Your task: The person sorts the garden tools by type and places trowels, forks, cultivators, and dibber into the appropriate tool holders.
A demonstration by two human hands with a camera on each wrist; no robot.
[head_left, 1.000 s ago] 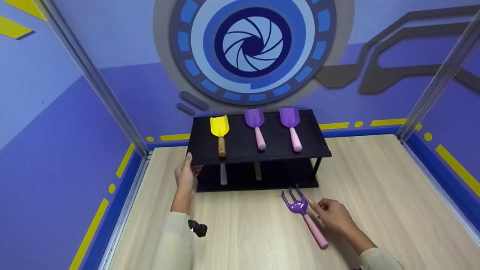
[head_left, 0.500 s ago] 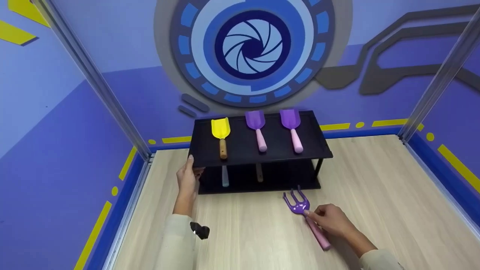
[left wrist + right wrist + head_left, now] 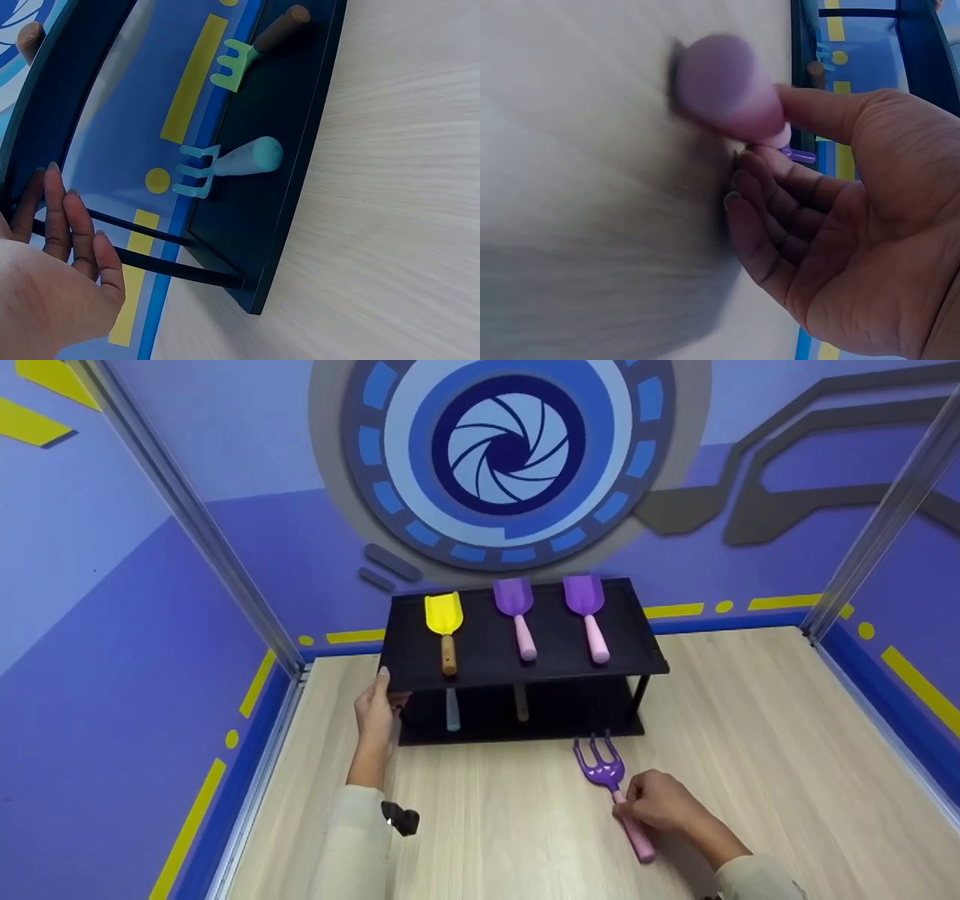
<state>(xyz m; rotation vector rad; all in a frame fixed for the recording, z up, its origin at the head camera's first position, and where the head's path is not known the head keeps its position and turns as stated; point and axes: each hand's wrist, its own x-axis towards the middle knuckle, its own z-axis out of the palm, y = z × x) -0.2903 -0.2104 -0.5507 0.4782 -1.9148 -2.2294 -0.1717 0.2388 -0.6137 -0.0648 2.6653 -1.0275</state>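
My right hand (image 3: 664, 804) pinches the pink handle of a purple three-pronged hand fork (image 3: 604, 774) between thumb and fingers, in front of a black two-tier rack (image 3: 484, 654). The fork's prongs point toward the rack; its rounded handle end (image 3: 716, 79) looms large in the right wrist view. At the rack's left front corner, my left hand (image 3: 373, 718) holds the upper shelf, thumb on top and fingers beneath. On the lower shelf lie a blue hand fork (image 3: 244, 159) and a green one with a brown handle (image 3: 236, 66), mostly hidden in the head view.
The top shelf carries a yellow scoop (image 3: 444, 615) with a brown handle and two purple scoops, one in the middle (image 3: 514, 598) and one at right (image 3: 584, 596), with pink handles. Patterned panels and metal posts (image 3: 180, 510) enclose the wooden table (image 3: 487, 825).
My right hand has come from beside the fork's head onto its handle and taken hold of it. The fork has turned slightly more upright in view. My left hand stays on the rack.
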